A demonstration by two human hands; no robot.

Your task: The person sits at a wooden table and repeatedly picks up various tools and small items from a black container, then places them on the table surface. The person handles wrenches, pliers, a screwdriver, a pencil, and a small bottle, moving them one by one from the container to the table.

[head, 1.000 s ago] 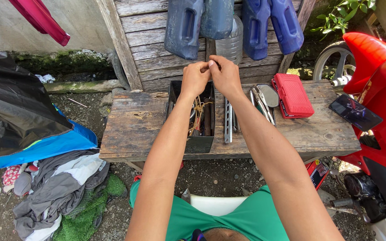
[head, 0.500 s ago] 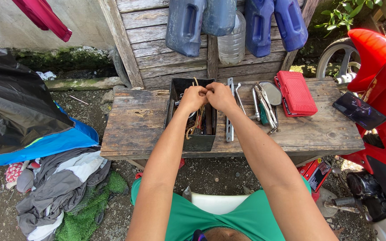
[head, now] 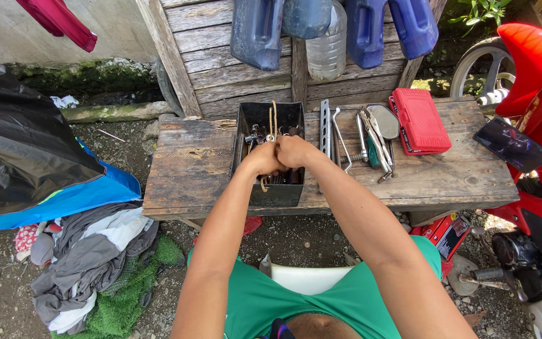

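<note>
While both fists are pressing together at the frame's centre, the left hand (head: 263,158) and right hand (head: 294,150) are clenching a tan cord (head: 273,119), its end rising above the black tool box (head: 270,152) sitting on the wooden tabletop (head: 186,166), wrenches (head: 371,141) lying just right.

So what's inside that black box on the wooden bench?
Inside the black box, small dark metal parts show near its back wall, and a tan string runs up from both hands. The hands cover the middle, so the rest is hidden.
</note>
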